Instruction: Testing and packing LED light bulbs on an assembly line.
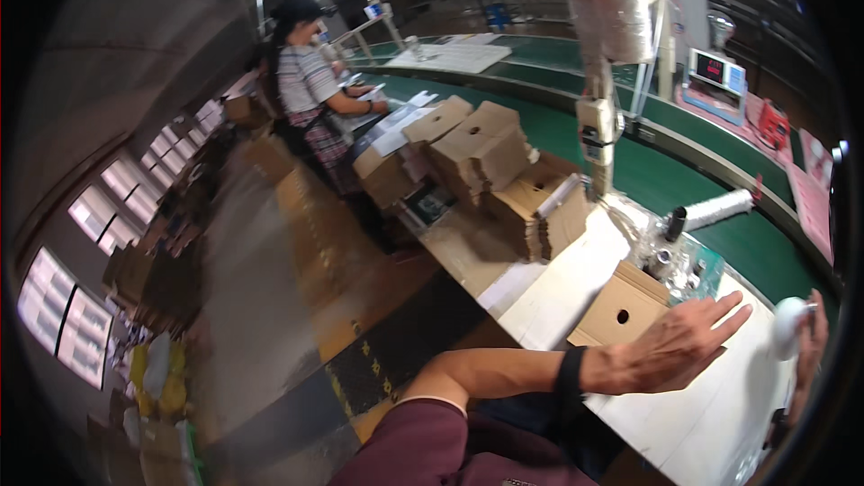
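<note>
My left hand [670, 346], a black band at its wrist, reaches over the white worktop [670, 432] with its fingers stretched out and nothing in them. Beside it lies a flat brown cardboard piece [598, 317] with a round hole. At the right rim my right hand [813, 346] holds a smooth white rounded object [789, 328], somewhat bulb-shaped; its kind is not clear. Part of that hand is lost at the dark picture edge. Beyond the cardboard lie shiny metal cylinders [660, 261] on clear plastic.
Stacks of folded cardboard [477, 148] stand farther along the bench. A green conveyor [648, 166] runs behind, with a wrapped roll [720, 211] on it. A post [596, 139] rises at the bench edge. A digital display [717, 76] stands at right. A co-worker [310, 94] handles white sheets.
</note>
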{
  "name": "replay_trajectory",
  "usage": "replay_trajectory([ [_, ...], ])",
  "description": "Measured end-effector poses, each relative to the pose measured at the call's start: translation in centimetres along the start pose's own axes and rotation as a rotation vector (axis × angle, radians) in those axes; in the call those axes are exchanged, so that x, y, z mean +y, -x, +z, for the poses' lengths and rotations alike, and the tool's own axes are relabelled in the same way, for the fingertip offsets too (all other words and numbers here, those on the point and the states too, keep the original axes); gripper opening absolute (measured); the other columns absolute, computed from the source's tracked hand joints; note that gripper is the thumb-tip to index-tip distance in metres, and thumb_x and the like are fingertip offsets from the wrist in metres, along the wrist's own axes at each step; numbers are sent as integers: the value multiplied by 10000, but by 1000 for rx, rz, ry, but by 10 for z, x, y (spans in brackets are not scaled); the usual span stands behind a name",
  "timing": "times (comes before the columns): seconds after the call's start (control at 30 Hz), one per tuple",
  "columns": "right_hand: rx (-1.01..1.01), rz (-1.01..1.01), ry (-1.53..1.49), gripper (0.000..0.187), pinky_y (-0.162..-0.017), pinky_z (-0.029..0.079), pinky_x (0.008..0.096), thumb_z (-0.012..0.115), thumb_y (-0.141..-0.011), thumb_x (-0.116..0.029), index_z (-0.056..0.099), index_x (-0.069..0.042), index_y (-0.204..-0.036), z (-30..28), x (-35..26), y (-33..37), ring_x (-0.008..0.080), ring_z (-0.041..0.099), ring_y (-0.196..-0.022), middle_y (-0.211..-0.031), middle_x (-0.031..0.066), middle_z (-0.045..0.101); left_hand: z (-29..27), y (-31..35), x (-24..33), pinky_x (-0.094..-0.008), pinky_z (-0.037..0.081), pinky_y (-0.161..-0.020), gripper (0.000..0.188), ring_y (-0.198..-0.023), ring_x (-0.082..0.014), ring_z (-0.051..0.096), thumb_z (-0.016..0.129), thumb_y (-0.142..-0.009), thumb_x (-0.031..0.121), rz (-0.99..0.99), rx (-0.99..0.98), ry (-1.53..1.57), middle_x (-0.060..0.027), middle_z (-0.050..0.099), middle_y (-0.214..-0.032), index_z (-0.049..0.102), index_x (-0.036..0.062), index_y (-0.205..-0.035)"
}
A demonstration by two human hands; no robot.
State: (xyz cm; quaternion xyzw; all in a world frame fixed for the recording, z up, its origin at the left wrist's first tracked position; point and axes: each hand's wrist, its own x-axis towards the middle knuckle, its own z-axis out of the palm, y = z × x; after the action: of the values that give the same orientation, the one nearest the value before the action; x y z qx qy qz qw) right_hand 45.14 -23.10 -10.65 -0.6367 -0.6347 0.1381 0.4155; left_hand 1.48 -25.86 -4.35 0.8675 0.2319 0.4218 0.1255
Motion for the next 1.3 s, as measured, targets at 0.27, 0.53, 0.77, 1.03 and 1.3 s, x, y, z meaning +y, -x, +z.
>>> replay_trajectory([
  [0.27, -74, -194, 115, 541, -1054, 466, 437, 761, -679, 54, 636, 3, -1203, 97, -109, 162, 374, 608, -1169, -1244, 189, 654, 112, 16, 13, -451, 539, -898, 373, -1036, -393, 635, 658, -872, 62, -26, -328, 341, -213, 625, -1207, 574, 6, -1231],
  [0.53, 46, 180, -180, 950, -1138, 417, 447, 774, -912, -321, 194, -66, -1620, 103, -123, 206, 313, 508, -1373, -1462, 192, 533, 98, 21, 21, -384, 549, -724, 244, -818, -306, 673, 694, -877, 27, -124, -259, 423, -161, 651, -956, 652, 24, -1117],
  [0.77, -79, 429, -1520, 864, -1153, 417, 491, 573, -962, -552, 228, -97, -1611, 126, -162, 163, 331, 514, -1355, -1510, 187, 459, 45, 29, 4, -270, 556, -742, 243, -873, -122, 685, 690, -957, 39, -569, -19, 810, -83, 712, -998, 653, 14, -1196],
  [1.03, 61, 30, 162, 960, -1136, 359, 489, 725, -769, -569, 450, -31, -1514, 165, -156, -7, 405, 456, -1350, -1508, 236, 453, -6, 76, -67, -651, 243, -1165, 792, -1449, -519, 281, 770, -878, 421, -662, -9, -326, -297, 388, -1500, 410, -66, -1389],
  [1.3, -32, -9, 413, 866, -996, 394, 539, 741, -727, -601, 529, -228, -1479, 227, -167, -47, 370, 449, -1286, -1481, 159, 462, 26, 84, -58, -759, 53, -1144, 867, -1485, -579, 71, 786, -743, 682, -804, -246, -303, -356, 190, -1582, 519, -46, -1129],
])
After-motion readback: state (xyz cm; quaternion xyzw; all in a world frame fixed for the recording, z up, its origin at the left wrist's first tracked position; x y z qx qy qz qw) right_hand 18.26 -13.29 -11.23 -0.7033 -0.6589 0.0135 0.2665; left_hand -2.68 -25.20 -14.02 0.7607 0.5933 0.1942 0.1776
